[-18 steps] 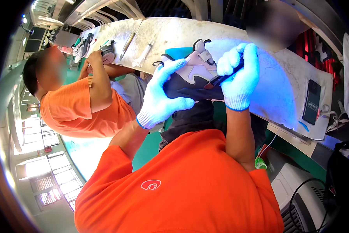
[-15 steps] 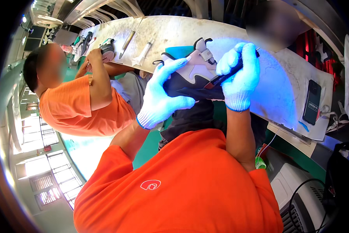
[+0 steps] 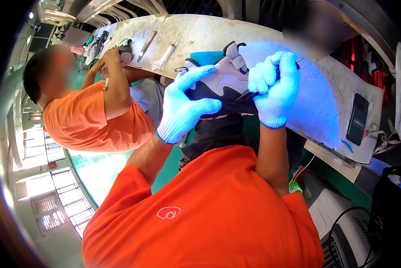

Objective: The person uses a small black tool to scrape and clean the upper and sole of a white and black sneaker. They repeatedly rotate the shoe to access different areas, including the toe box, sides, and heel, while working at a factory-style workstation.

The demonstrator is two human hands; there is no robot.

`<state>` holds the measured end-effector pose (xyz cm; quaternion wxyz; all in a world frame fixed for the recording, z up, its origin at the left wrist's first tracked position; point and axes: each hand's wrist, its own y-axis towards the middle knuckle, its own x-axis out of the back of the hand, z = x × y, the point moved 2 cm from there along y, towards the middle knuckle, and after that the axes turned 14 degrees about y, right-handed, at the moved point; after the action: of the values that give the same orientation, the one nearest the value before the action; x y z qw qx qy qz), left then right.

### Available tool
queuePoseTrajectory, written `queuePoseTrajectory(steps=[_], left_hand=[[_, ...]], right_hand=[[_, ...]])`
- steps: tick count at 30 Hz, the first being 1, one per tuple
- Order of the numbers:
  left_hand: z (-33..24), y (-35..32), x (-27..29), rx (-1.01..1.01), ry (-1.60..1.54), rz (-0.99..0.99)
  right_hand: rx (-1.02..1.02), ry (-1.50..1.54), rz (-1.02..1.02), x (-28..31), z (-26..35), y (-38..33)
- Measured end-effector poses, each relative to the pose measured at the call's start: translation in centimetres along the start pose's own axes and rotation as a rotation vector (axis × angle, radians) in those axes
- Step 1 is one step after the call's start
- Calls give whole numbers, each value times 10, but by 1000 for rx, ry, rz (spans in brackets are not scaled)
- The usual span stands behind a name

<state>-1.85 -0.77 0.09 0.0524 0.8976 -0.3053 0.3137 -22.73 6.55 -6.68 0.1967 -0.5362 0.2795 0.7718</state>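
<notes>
A grey, white and black sneaker (image 3: 223,82) is held up over the near edge of the long pale workbench (image 3: 200,33), just in front of the person's chest. The gloved left hand (image 3: 185,105) cups the sneaker's left side, fingers spread and pressed against the upper. The gloved right hand (image 3: 274,89) is curled into a fist around a thin dark tool (image 3: 249,94) whose tip touches the sneaker. On the workbench to the right of the sneaker lies a black phone (image 3: 357,119), well apart. Left of the sneaker, a co-worker in an orange shirt (image 3: 93,120) handles another shoe (image 3: 122,51).
</notes>
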Motion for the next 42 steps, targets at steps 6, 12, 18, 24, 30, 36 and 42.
queuePoseTrajectory(steps=[6,12,18,24,30,36,42], left_hand=[[-8,-1,1,-84,144,5],[-5,2,3,-98,230,12],[-7,12,6,-158,359,39],[-17,19,-3,-90,606,-39],[-16,24,-7,-42,553,-65],[-23,21,-11,-41,658,-149],[11,33,-8,-30,461,-110]], right_hand=[[98,-130,-247,-16,-1,-2],[91,-13,-268,-11,-1,-5],[181,-38,-264,-9,6,-4],[125,-1,-192,-5,0,-1],[0,411,-254,30,12,9],[104,-86,-361,10,8,3],[192,-385,-538,-12,-20,33]])
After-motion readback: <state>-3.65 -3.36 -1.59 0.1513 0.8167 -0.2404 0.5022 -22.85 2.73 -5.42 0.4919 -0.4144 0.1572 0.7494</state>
